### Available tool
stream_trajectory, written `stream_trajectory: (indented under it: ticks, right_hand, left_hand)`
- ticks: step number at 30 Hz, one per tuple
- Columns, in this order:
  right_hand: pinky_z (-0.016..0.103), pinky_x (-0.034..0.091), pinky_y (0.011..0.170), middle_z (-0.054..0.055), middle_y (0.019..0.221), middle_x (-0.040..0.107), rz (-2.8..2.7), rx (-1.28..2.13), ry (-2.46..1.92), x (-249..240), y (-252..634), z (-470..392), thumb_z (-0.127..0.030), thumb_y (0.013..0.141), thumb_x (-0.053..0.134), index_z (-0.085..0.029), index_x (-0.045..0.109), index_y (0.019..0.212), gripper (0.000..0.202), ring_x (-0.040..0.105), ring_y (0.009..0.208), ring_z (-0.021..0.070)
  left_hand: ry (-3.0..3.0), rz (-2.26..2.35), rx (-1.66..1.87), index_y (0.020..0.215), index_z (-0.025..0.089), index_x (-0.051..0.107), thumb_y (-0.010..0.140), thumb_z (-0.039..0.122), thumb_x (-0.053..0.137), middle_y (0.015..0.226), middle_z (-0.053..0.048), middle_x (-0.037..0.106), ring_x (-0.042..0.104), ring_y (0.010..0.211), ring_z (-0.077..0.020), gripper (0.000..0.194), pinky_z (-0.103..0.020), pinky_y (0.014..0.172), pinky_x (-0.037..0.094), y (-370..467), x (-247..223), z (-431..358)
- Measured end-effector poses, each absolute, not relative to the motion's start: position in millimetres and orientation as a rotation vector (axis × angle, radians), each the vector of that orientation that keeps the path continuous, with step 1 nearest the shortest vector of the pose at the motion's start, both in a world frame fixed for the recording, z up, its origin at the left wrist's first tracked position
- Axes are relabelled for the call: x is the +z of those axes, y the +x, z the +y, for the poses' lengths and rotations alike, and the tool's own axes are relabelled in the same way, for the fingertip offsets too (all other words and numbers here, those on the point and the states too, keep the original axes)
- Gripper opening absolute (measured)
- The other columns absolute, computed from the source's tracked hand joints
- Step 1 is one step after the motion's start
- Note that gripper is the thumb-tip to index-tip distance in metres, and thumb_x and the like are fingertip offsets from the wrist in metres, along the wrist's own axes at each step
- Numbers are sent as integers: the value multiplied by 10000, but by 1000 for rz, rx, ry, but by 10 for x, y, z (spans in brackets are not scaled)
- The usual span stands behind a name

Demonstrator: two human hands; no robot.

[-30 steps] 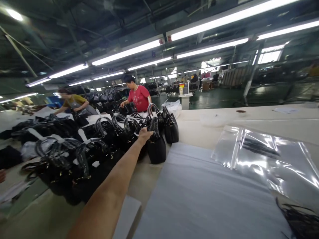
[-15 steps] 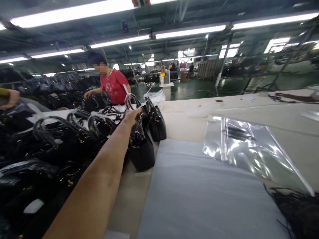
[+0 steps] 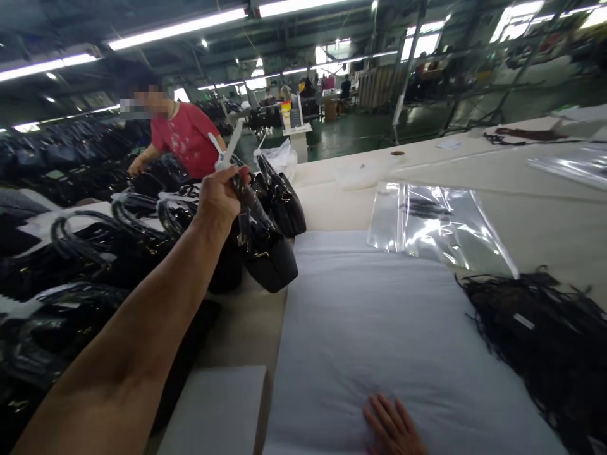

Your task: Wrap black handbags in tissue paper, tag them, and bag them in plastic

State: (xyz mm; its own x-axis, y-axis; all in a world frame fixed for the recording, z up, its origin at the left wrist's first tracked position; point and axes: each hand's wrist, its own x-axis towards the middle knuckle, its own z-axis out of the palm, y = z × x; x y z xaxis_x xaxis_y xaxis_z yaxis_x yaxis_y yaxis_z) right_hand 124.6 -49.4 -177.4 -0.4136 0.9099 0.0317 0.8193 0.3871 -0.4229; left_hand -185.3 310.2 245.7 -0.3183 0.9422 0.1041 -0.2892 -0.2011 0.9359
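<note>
My left hand (image 3: pixel 222 194) reaches forward, its fingers wrapped round the plastic-covered handles of a black handbag (image 3: pixel 272 262). The bag hangs tilted below the hand, close to the left edge of a grey-blue cloth (image 3: pixel 360 303). Just behind it is another black handbag (image 3: pixel 288 208). Low in the view, my right hand (image 3: pixel 392 426) lies flat on the cloth with its fingers spread and holds nothing.
Many black bags (image 3: pixel 95 253) crowd the left. Clear plastic sheets (image 3: pixel 436 230) lie beyond the cloth, and a black stringy pile (image 3: pixel 545 335) is at right. White board (image 3: pixel 218 404) lies at front. A person in red (image 3: pixel 187 139) stands behind the bags.
My left hand has drawn nearer with the handles, and the bag has tilted. My right hand has come into view on the cloth. The view has turned downward.
</note>
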Motion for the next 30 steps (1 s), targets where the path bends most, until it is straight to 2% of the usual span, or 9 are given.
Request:
stream_trajectory:
  ticks: [3, 7, 10, 12, 14, 18, 22, 26, 30]
  right_hand:
    - [510, 352, 1060, 56, 1415, 439, -2413, 474, -1503, -1518, 1184, -497, -307, 846, 524, -314, 417, 1368, 533, 405, 1298, 274]
    - [553, 297, 1072, 117, 1346, 516, -2295, 615, -1623, -1180, 959, -466, -272, 791, 599, -226, 540, 1271, 487, 429, 1275, 304]
    - [483, 380, 1038, 131, 1291, 557, -2044, 799, -1664, -950, 781, -373, -300, 781, 618, -208, 534, 1265, 500, 514, 1198, 270]
    - [405, 445, 993, 136, 1314, 528, -1859, 842, -1577, -809, 738, -314, -318, 812, 584, -198, 508, 1282, 491, 522, 1189, 241]
    - [377, 473, 960, 138, 1272, 549, -1689, 788, -1511, -722, 798, -268, -325, 845, 539, -187, 533, 1242, 420, 534, 1166, 233]
    - [405, 517, 859, 107, 1026, 652, -1510, 665, -1598, -802, 1163, -217, -272, 824, 559, -199, 636, 1030, 232, 618, 974, 248]
    - [415, 513, 850, 97, 1002, 667, -1468, 636, -1703, -982, 1548, -163, -194, 759, 611, -199, 665, 968, 216, 621, 961, 259]
    - [396, 501, 864, 50, 953, 685, -1458, 651, -1713, -1003, 1775, -38, -186, 762, 606, -241, 689, 901, 171, 621, 947, 238]
    - [387, 485, 887, 29, 966, 687, -1472, 690, -1697, -958, 1907, 92, -187, 764, 606, -262, 698, 885, 169, 605, 981, 233]
  left_hand:
    - [1100, 785, 1681, 790, 146, 496, 875, 120, 424, 762, 25, 614, 569, 939, -119, 114, -330, 908, 450, -1608, 2702, 2736]
    - [1212, 462, 1612, 810, 159, 549, 935, 256, 406, 755, 7, 642, 571, 1009, -164, 214, -373, 996, 424, -1239, 2814, 2271]
    - [1176, 395, 1545, 845, 165, 589, 954, 294, 371, 829, -1, 690, 592, 1001, -153, 277, -365, 1009, 429, -873, 2657, 1951]
    - [1157, 458, 1474, 875, 182, 614, 917, 269, 463, 890, -4, 708, 622, 963, -158, 179, -377, 1000, 437, -599, 2457, 1738]
    - [1167, 522, 1407, 861, 197, 635, 835, 272, 602, 941, -24, 711, 636, 967, -194, 86, -416, 991, 439, -328, 2215, 1507]
    - [1193, 526, 1350, 857, 220, 671, 731, 308, 722, 1013, -31, 701, 613, 1052, -240, 161, -469, 1008, 416, 150, 1773, 1012]
    - [1157, 558, 1374, 882, 251, 684, 739, 287, 720, 1071, -14, 687, 594, 1092, -226, 152, -463, 1043, 382, 464, 1570, 724]
    - [1161, 568, 1416, 832, 254, 686, 719, 273, 737, 1077, -10, 686, 594, 1091, -225, 125, -460, 1051, 373, 643, 1555, 746]
    - [1159, 630, 1469, 842, 247, 688, 695, 281, 757, 1027, -7, 702, 612, 1058, -206, 166, -405, 1024, 414, 754, 1570, 868]
